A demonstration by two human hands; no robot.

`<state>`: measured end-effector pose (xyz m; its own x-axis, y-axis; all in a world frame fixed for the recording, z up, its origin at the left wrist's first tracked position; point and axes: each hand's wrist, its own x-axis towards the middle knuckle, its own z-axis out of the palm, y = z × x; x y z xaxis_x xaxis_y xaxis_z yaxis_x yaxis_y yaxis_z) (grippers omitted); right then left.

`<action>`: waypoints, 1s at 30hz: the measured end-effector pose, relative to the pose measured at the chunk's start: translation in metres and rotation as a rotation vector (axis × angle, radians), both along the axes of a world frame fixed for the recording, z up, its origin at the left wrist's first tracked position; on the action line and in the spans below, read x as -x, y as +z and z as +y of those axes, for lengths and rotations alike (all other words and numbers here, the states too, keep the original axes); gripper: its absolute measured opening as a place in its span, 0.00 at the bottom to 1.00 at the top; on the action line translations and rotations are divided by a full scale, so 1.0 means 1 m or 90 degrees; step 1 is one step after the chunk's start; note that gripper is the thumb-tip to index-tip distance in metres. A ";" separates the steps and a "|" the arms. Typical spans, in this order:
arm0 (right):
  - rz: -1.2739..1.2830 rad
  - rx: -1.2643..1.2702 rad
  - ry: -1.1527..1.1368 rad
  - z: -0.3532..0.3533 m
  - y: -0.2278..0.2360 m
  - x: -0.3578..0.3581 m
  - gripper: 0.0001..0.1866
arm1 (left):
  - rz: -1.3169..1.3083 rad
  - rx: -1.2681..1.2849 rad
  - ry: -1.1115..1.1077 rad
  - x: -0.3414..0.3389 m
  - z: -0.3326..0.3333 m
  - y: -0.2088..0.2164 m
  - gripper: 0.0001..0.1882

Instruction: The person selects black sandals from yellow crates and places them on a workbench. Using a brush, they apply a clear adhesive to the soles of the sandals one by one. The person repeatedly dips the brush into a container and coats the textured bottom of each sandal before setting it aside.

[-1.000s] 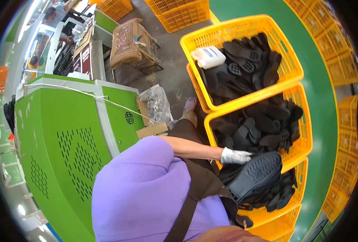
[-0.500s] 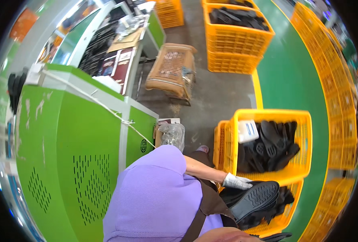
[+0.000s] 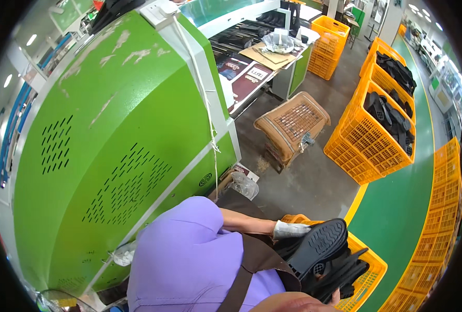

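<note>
My left hand [image 3: 292, 230], in a pale glove with the forearm bare, is closed on the edge of a black shoe sole [image 3: 322, 242]. The sole's patterned tread faces up. Farther right and lower, more black shoe soles [image 3: 340, 273] lie bunched with their long edges up. Of my right hand [image 3: 336, 297] only bare fingertips show at the bottom, curled against these soles; the rest is hidden. Both hands are over a yellow crate [image 3: 377, 265] with black soles in it.
On the left stands a large green machine cabinet [image 3: 132, 119] with a white cord [image 3: 206, 99]. Ahead are a padded brown stool [image 3: 293, 122] and a worktable [image 3: 249, 86] with cardboard on it. Yellow crates [image 3: 358, 151] of soles stand farther right, beside a green walkway [image 3: 397, 218].
The view has swung, and surroundings have shifted in it. My left hand still grips the sole, now slightly higher in the picture. Right fingertips and upright soles have come into view.
</note>
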<state>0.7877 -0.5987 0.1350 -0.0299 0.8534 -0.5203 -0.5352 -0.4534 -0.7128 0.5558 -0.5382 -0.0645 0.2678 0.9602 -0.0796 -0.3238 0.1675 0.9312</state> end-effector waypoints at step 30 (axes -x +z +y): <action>0.163 0.153 0.712 0.466 -0.030 0.449 0.30 | -0.307 0.184 0.467 0.375 0.198 0.105 0.30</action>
<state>0.3388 -0.1331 0.1052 -0.8288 0.1654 -0.5346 0.1317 -0.8709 -0.4736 0.1808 -0.3406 0.0410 -0.3324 0.8628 -0.3809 -0.7831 -0.0274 0.6213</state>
